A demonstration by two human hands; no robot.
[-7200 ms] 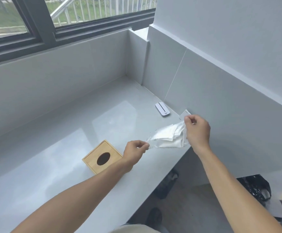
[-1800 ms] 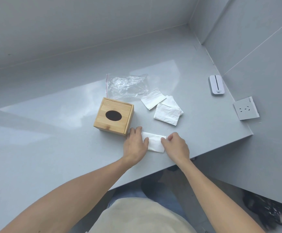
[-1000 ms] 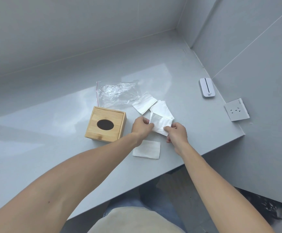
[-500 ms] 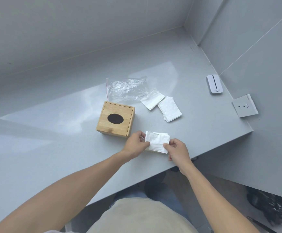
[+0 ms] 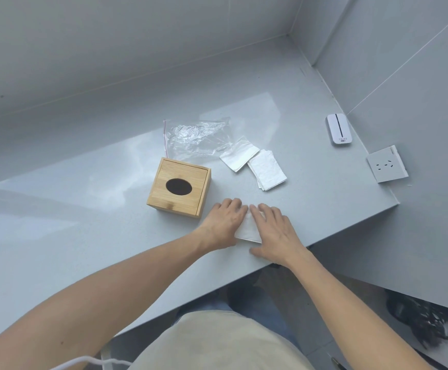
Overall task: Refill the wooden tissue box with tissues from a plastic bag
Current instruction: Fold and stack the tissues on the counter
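Both hands are laid flat, fingers extended and palms down, on a small stack of folded white tissues at the near edge of the grey glossy countertop. The left hand covers the left part of the stack and the right hand the right part; nothing is gripped by either hand, and only a narrow strip of tissue is visible between them. The square light-wood tissue box with an oval opening in its top stands just to the left of the left hand, apart from it. The crumpled clear plastic bag with a red seal line lies behind the box and appears emptied. Two further folded white tissues, one nearer the bag and one to its right, lie flat beyond the hands.

The step in hand is judged to be pressing and squaring the stack before loading. Pressure should be applied evenly, so that the layers are flattened without creasing. The edges should be aligned before any lift. The remaining tissues should be added to the stack in the same orientation. How the box opens cannot be determined from this view; a seam along the top suggests a sliding panel. The stack should be inserted flat, and the top sheet drawn up through the oval opening.
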